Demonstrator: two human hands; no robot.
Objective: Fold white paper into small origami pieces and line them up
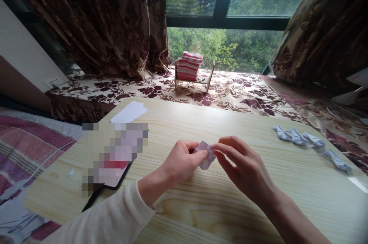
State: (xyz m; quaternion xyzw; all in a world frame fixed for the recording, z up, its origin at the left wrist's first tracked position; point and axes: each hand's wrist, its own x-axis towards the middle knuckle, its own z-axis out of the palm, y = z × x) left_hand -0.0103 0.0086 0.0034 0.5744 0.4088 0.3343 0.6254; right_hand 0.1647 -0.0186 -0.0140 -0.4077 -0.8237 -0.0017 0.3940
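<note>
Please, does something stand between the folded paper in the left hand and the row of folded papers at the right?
Yes, the right hand is between them, its fingertips at the edge of the folded paper in the left hand. Nothing else visible blocks the way to the row of folded papers.

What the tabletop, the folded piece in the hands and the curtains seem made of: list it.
Tabletop: pale wood or wood-look laminate, slightly glossy; streaky grain, soft sheen.
Folded piece: probably thin paper, fairly matt; flat facets and straight edges.
Curtains: patterned fabric, perhaps satiny; they hang in deep folds with a faint shine.
</note>
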